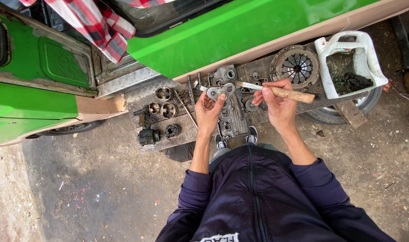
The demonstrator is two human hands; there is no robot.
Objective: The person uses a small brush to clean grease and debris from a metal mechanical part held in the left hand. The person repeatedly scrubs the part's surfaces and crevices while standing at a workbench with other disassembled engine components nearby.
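A small grey metal part (216, 92) is pinched in the fingers of the left hand (207, 112), above the wooden board (262, 115). A wooden-handled brush (278, 92) is gripped in the closed right hand (278, 104), its tip laid against the part, near the clutch disc (296, 66).

Three pistons (163, 94), one clutch plate (296, 66)

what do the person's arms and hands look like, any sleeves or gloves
Both arms wear dark navy sleeves of a zip-front jacket, pushed up to about the elbows, so the forearms are bare. The left hand and the right hand are bare too: no gloves, and no watch, ring or band that can be made out. The sleeve cloth bunches in folds above each elbow. The jacket's zip runs down the chest between the arms.
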